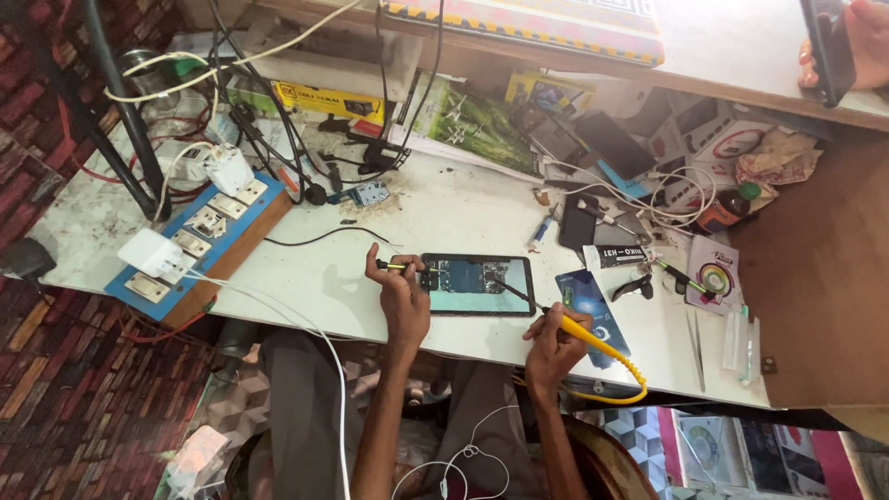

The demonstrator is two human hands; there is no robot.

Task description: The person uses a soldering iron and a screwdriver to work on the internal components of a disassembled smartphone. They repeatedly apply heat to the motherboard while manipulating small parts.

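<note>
Head view: cluttered white workbench [370, 231] (brick-patterned floor [56, 389] beneath).

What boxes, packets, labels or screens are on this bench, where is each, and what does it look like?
Opened phone: between the hands, dark frame, teal inside.
Blue packet: right of the phone, flat rectangle.
Yellow box: back of the bench, long, dark print.
White box: back right, red marks.
Round label card: right, white with coloured rings.
</note>
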